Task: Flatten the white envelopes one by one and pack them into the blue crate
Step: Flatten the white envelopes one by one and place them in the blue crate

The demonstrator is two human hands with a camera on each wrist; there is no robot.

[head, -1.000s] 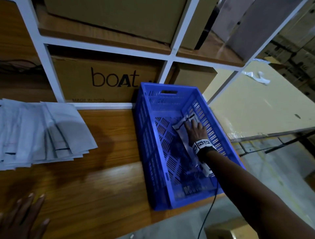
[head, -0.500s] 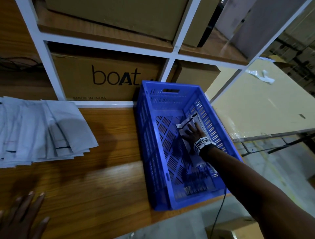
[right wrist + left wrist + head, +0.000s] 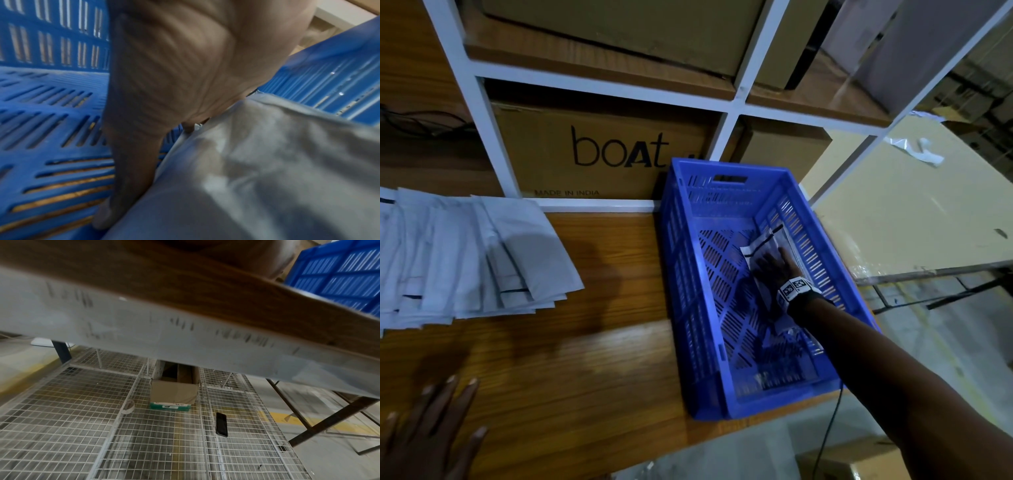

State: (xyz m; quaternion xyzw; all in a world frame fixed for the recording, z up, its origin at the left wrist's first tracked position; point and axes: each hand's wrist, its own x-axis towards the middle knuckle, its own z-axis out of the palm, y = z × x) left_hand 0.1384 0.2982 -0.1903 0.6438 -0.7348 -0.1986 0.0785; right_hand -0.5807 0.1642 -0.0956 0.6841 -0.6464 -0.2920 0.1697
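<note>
Under right hand (image 3: 774, 265) fingers (image 3: 787, 257): envelope (image 3: 765, 245), flat.

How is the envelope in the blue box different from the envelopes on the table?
The envelope in the crate is alone; the pile of envelopes holds many, fanned and overlapping. The right hand presses the crate one against the blue crate wall; nothing touches the pile on the wooden table. Both are white with a dark stripe.

Right hand (image 3: 774, 270): bare arm, no sleeve. Wrist carries a black band (image 3: 808, 303) with white square tags (image 3: 792, 287) printed in black patterns. Thin black cable (image 3: 828, 428) hangs below forearm. Left hand (image 3: 428, 435): bare, pale fingernails.
</note>
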